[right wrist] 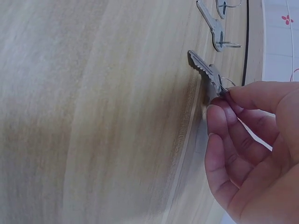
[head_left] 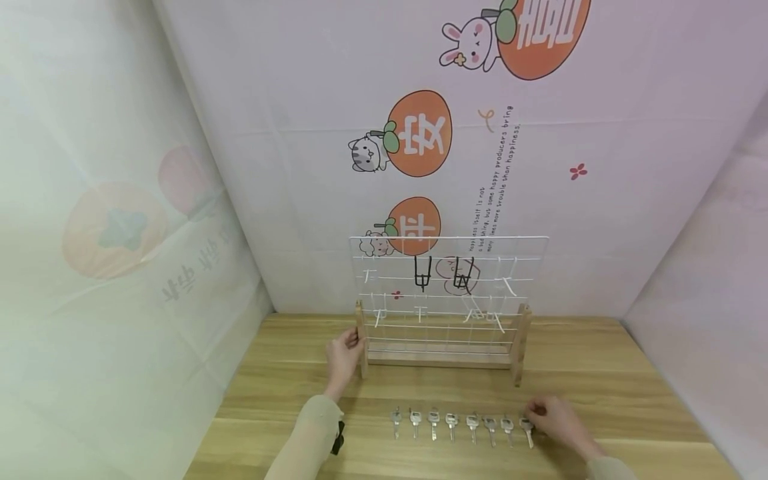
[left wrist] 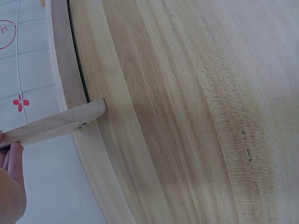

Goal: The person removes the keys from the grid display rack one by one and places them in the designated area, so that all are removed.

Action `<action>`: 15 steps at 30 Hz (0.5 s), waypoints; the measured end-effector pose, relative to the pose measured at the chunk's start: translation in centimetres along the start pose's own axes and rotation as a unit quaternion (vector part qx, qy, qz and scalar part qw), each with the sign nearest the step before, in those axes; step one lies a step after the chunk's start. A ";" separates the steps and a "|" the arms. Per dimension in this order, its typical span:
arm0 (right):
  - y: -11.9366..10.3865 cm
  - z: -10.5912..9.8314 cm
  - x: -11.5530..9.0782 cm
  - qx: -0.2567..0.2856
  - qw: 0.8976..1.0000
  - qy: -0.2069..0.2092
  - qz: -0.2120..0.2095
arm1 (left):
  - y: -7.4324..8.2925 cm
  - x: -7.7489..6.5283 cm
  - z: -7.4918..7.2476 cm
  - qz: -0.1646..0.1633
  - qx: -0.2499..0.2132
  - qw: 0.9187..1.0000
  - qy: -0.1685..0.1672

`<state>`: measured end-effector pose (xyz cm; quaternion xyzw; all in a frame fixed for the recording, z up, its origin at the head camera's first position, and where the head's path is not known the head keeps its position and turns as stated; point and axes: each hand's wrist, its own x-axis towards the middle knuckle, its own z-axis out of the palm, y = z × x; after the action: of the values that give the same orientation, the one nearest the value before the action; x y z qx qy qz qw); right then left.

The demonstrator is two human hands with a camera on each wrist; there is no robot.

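Note:
A wire grid rack [head_left: 447, 330] on a wooden stand is upright on the table. My left hand [head_left: 345, 357] holds the stand's left wooden post [head_left: 361, 363], with thumb and fingers on either side of it; the left wrist view shows only part of that hand [left wrist: 11, 186] at the post [left wrist: 60, 122]. In front of the rack lies a row of several silver keys [head_left: 452, 420]. At the row's right end my right hand [head_left: 555, 417] pinches the last key [head_left: 529, 433] by its head, between thumb and fingertips. Its toothed blade [right wrist: 202, 64] points away from the hand [right wrist: 261, 144].
White hooks [head_left: 509, 285] and two black hooks [head_left: 423, 273] hang on the grid. Behind it is a printed cloth wall [head_left: 300, 200], with more white cloth at both sides. Another key [right wrist: 215, 32] with a ring lies beside the pinched one on the wooden table [head_left: 600, 380].

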<state>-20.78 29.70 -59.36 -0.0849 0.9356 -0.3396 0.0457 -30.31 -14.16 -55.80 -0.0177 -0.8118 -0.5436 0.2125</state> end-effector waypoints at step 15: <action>-0.1 0.2 -0.1 -0.009 1.000 0.008 -0.001 | 0.4 -0.2 -0.1 -0.009 0.007 1.000 0.002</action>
<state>-20.67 29.54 -59.45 -0.0831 0.9388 -0.3323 0.0372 -30.04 -14.01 -55.46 -0.0081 -0.8153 -0.5399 0.2091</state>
